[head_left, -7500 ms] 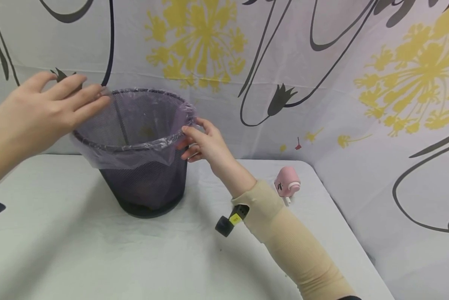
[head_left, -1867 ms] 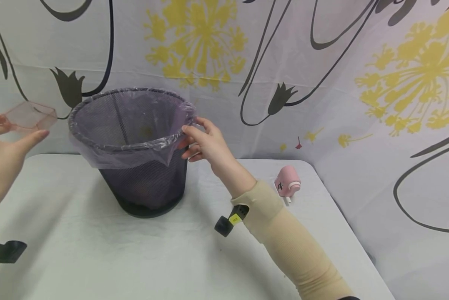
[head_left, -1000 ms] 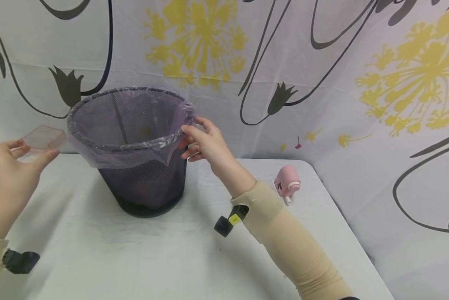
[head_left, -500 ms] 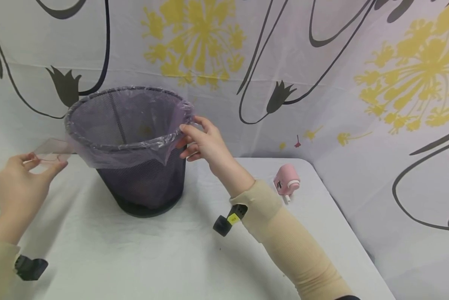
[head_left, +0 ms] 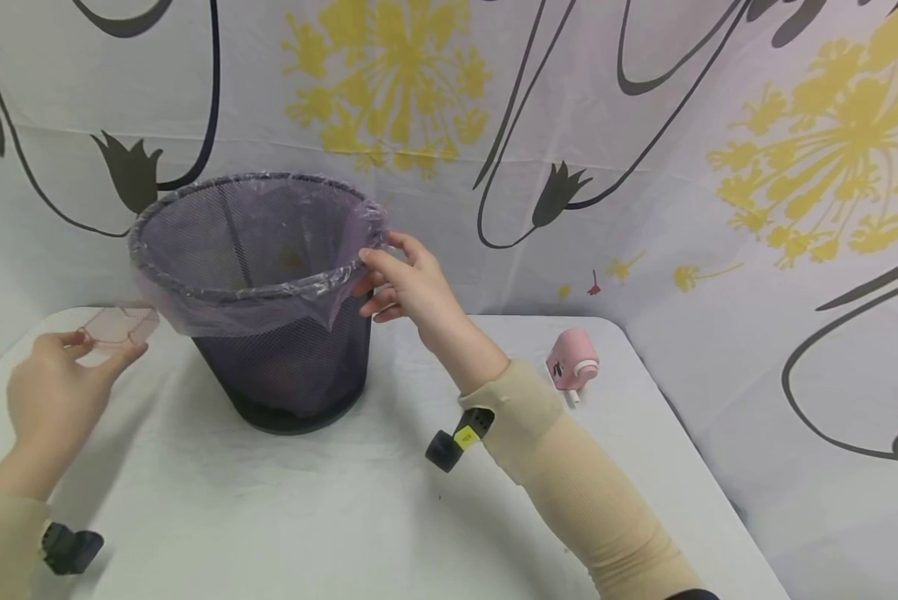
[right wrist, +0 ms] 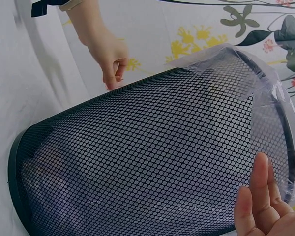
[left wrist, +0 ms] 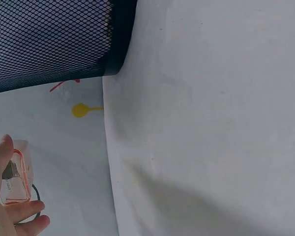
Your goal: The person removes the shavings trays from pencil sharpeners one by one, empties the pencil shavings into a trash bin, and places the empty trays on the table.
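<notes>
A black mesh wastebasket [head_left: 287,367] stands upright on the table, lined with a thin translucent purple bag [head_left: 238,317] folded over its rim. My right hand [head_left: 411,287] pinches the rim on the right side, thumb on top and the other fingers on the outside; the right wrist view shows those fingers [right wrist: 261,184] against the mesh. To the left of the wastebasket, my left hand [head_left: 66,387] holds a small clear box [head_left: 118,327] with pinkish edges between thumb and fingers, just above the table's back edge. In the left wrist view the clear box [left wrist: 20,177] shows at lower left.
A pink gadget [head_left: 573,360] with a white tip lies at the right of the white table [head_left: 283,517]. Behind hangs a white cloth [head_left: 644,167] printed with yellow and grey flowers. Each wrist wears a small black camera [head_left: 449,448].
Earlier my left hand was at the bag's left rim. It later appears with the clear box, then moves down and right, beside the wastebasket. My right hand stays on the rim.
</notes>
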